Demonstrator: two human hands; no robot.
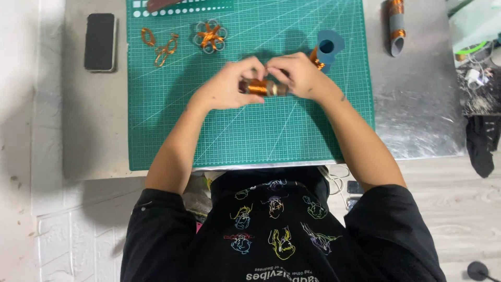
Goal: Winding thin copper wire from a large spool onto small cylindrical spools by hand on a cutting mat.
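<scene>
I have both hands closed on a short cylinder wound with copper wire (262, 87), held lying sideways just above the green cutting mat (250, 130). My left hand (229, 86) clamps its left end, thumb below and fingers curled over the top; my right hand (297, 77) grips the right end, and the fingertips of both hands meet above the middle of it. What shows between my hands is a shiny band of orange-copper windings with a darker brown stretch toward the right end. My fingers cover both ends, so I cannot tell how the cylinder finishes.

Just beyond my right hand, partly hidden by my knuckles, lies a blue-grey tube (327, 48) with its open round mouth toward me and a bit of copper winding at its lower side. Farther out from my left hand sits a flower-shaped coil (210, 36), clear loops around an orange centre, and to its left two small loose loops of copper wire (160, 46). At the mat's far edge is a green stencil strip with round holes (182, 9).

Off the mat, well to the right, a grey tube banded with copper wire (396, 27) rests on the metal tabletop (422, 104). Well to the left lies a dark phone (99, 42), face down.
</scene>
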